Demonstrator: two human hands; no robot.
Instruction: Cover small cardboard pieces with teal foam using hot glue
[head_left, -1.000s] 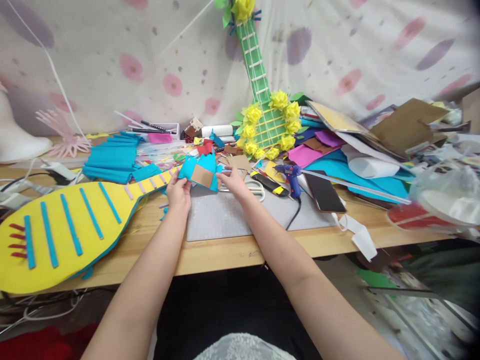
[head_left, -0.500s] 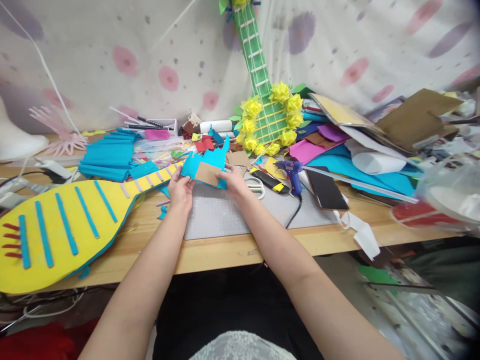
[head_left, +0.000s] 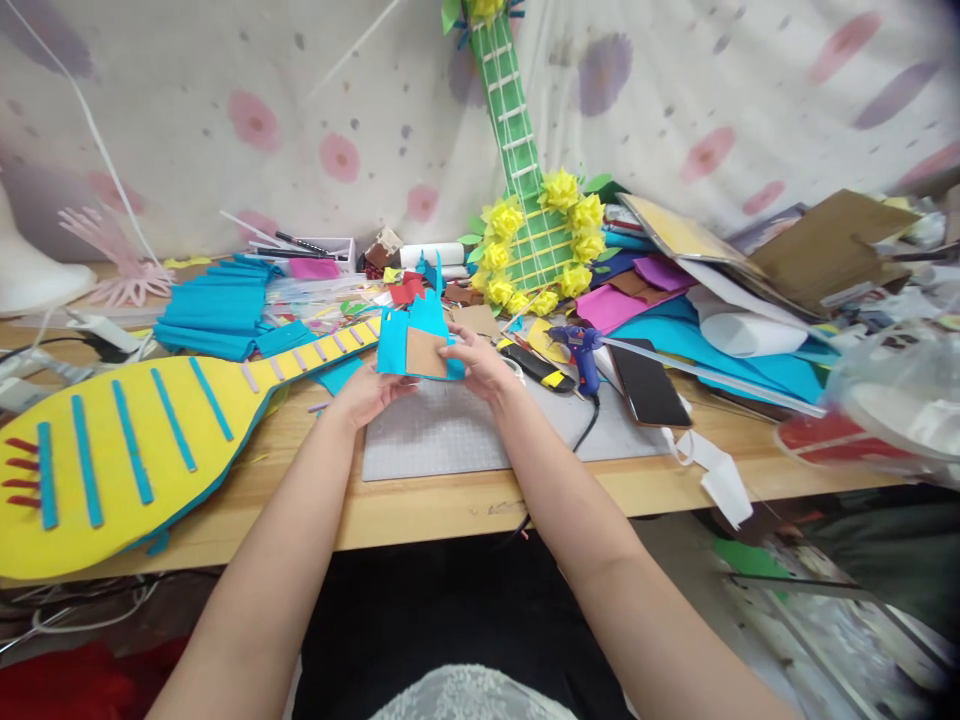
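Above the grey cutting mat (head_left: 427,440) I hold a small piece of brown cardboard (head_left: 424,354) with blue paper (head_left: 393,340) around it. The paper's upper edge is ragged, with strips sticking up. My right hand (head_left: 480,362) grips the right side, fingers over the cardboard's edge. My left hand (head_left: 373,393) is at the lower left corner, its fingers partly under the blue paper. To the left lies a yellow paper lute (head_left: 142,440) with blue and lilac strips, its neck reaching behind my left hand.
Right of my hands lie a black-and-yellow utility knife (head_left: 536,366), a blue glue gun (head_left: 583,358) with a long clear stick, and a black phone (head_left: 646,382). A green guitar with yellow flowers (head_left: 540,245) leans at the back. Blue crepe paper (head_left: 210,310) lies at left; a plastic tub (head_left: 847,440) stands at right.
The cardboard with its blue paper has shifted slightly right and turned more upright. My left hand has slid lower, from the paper's left edge to its bottom corner.
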